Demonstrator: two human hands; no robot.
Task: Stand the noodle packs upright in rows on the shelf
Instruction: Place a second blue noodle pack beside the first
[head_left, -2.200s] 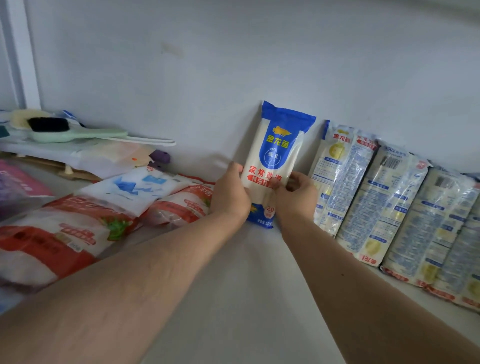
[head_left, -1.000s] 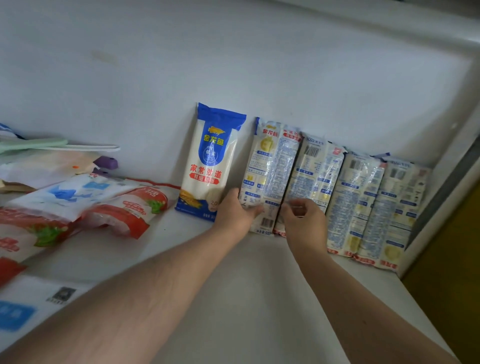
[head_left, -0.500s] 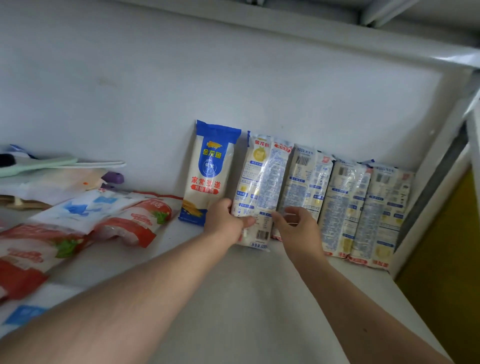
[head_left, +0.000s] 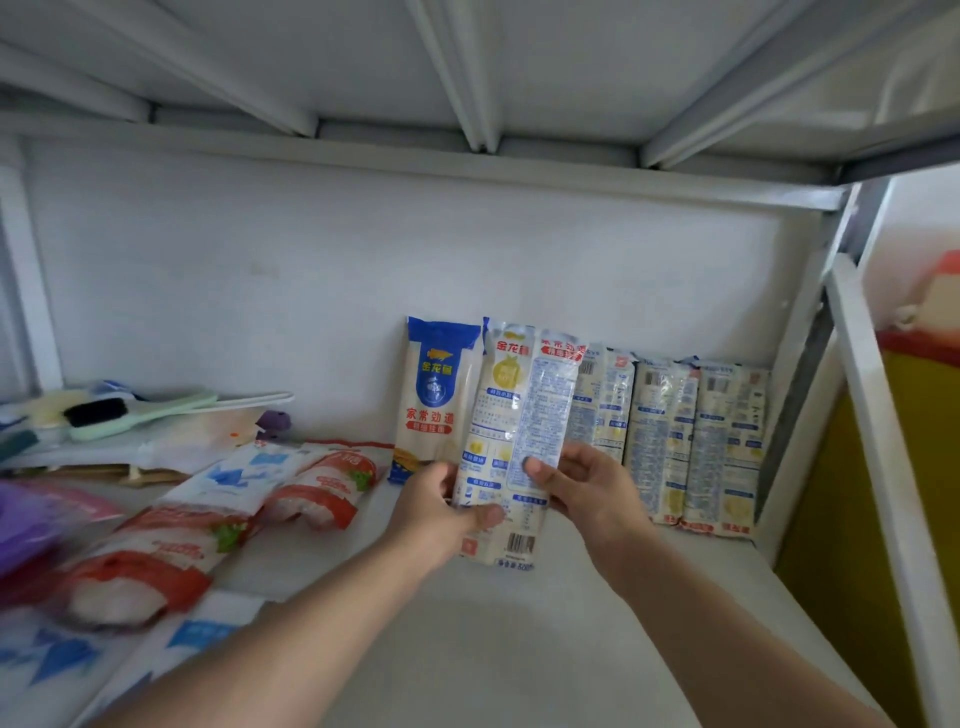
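Both hands hold one noodle pack (head_left: 519, 415), back side with small print and a barcode facing me, upright and pulled away from the back wall. My left hand (head_left: 441, 512) grips its lower left edge, and my right hand (head_left: 587, 483) grips its lower right edge. Behind it on the left, a blue-and-white noodle pack (head_left: 431, 395) stands against the wall. To the right, three more packs (head_left: 675, 441) stand in a row on the white shelf (head_left: 519, 649).
Red-and-white bags (head_left: 317, 493) and blue-and-white bags (head_left: 234, 467) lie flat at the left. A green brush (head_left: 130, 413) rests on a pile at the far left. The shelf's right post (head_left: 810, 332) and the board above close in the space.
Both hands let go of the blue-and-white pack, moved right to the neighbouring pack, and have pulled it forward out of the row. My view has tilted upward.
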